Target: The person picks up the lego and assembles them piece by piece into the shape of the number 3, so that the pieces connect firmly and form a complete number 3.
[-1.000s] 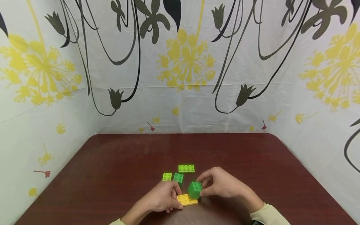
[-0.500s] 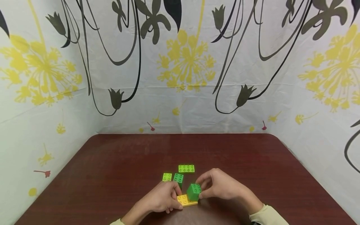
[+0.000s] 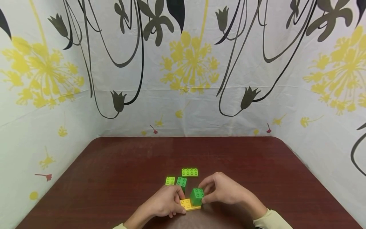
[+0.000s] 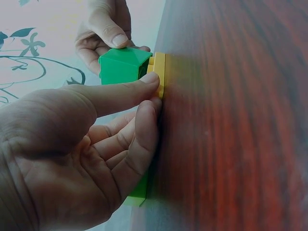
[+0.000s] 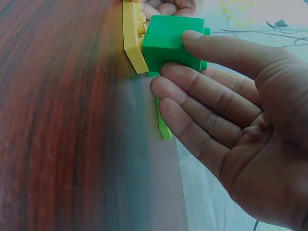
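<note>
A flat yellow building brick (image 3: pixel 185 204) lies on the table near its front. My left hand (image 3: pixel 166 201) pinches its left end between thumb and fingers; the left wrist view shows the thumb (image 4: pixel 149 82) along its edge. Over the right half of the yellow brick sits a tall green building brick (image 3: pixel 197 197), upright with studs on top. My right hand (image 3: pixel 224 190) grips this green brick from the right, its thumb (image 5: pixel 195 36) on one face. In the right wrist view, the green brick's base meets the studs of the yellow brick (image 5: pixel 131 41).
Behind the hands lie a lime four-stud brick (image 3: pixel 170 180), a darker green brick (image 3: pixel 181 181) and a longer lime brick (image 3: pixel 190 172). The dark red table (image 3: pixel 137 159) reaches back to a patterned cloth (image 3: pixel 183 111) that hangs around its sides.
The green brick has come down and slightly left onto the right half of the yellow brick, the right hand moving with it. The left hand keeps its pinch in the same place.
</note>
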The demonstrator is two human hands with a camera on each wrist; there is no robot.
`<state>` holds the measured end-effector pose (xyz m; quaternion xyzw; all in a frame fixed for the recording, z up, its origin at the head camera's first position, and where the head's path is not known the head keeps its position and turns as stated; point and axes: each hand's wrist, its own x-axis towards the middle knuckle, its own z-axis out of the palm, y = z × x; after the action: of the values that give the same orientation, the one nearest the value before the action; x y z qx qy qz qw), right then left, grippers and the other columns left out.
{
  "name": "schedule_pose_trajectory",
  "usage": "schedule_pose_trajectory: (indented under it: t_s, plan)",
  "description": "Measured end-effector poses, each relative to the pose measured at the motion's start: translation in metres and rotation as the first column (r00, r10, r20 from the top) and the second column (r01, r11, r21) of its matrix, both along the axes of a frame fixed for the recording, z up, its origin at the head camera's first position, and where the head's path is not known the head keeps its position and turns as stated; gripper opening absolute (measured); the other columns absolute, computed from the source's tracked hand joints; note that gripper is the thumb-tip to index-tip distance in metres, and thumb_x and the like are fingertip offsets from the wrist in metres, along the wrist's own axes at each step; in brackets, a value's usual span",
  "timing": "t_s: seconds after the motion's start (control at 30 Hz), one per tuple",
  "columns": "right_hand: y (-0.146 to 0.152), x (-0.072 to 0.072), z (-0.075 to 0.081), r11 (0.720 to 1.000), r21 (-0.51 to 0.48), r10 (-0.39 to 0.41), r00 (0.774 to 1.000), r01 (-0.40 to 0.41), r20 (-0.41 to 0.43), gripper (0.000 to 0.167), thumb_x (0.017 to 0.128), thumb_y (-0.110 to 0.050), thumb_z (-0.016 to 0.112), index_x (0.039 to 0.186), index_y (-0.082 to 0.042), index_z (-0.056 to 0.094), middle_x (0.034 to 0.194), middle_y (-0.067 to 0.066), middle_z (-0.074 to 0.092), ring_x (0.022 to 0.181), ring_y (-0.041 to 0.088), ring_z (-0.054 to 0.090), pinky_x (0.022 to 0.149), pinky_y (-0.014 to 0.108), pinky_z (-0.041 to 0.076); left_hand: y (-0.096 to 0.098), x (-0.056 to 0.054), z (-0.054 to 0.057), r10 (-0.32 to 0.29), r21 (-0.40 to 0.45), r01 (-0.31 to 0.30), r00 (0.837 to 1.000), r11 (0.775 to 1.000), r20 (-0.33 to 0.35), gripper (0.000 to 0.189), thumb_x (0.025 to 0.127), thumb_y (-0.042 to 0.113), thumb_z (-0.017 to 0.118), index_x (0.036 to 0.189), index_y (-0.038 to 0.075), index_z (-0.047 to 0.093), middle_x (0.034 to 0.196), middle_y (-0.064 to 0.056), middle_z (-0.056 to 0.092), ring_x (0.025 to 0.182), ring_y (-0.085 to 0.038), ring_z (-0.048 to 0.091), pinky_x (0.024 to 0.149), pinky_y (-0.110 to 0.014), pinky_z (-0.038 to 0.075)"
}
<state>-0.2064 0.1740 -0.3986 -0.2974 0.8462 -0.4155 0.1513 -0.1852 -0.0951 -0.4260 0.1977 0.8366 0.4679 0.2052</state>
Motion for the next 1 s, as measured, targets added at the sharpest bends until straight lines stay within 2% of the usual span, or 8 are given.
schedule_pose_trajectory:
  t_s: [0.43,0.67,1.0]
  plan:
    - [-0.0020,0.0006,-0.0009,1.000,0.010,-0.005,1.000,0.005,-0.022,0.036,0.084,-0.022,0.090,0.114,-0.008,0.079,0.084,-0.008,0.079,0.079,0.004,0.074,0.070,0.022,0.058,0.0001,0.0000,0.0006,0.000,0.000,0.000,1.000,1.000,-0.004,0.029,0.081,0.001,0.089,0.094,0.008,0.063,0.069,-0.002,0.064,0.048,-0.013,0.055,0.043,-0.025,0.050]
    - [-0.0037,0.0012,-0.0020,1.000,0.016,-0.009,1.000,0.009,-0.022,0.034,0.084,-0.023,0.090,0.114,-0.010,0.080,0.083,-0.010,0.079,0.078,0.005,0.074,0.070,0.023,0.059,-0.0002,-0.0008,0.0014,0.001,-0.006,-0.001,1.000,1.000,0.023,0.027,0.082,0.002,0.088,0.094,0.008,0.064,0.070,-0.004,0.064,0.049,-0.013,0.055,0.044,-0.025,0.050]
    - [-0.0058,0.0023,-0.0036,1.000,0.015,-0.019,0.998,0.020,-0.064,0.033,0.083,-0.024,0.091,0.112,-0.011,0.082,0.080,-0.011,0.078,0.075,0.003,0.074,0.068,0.022,0.058,0.0005,-0.0012,0.0007,0.006,-0.003,-0.006,1.000,1.000,0.013,0.028,0.081,0.002,0.089,0.094,0.008,0.065,0.072,-0.005,0.063,0.049,-0.014,0.056,0.044,-0.025,0.051]
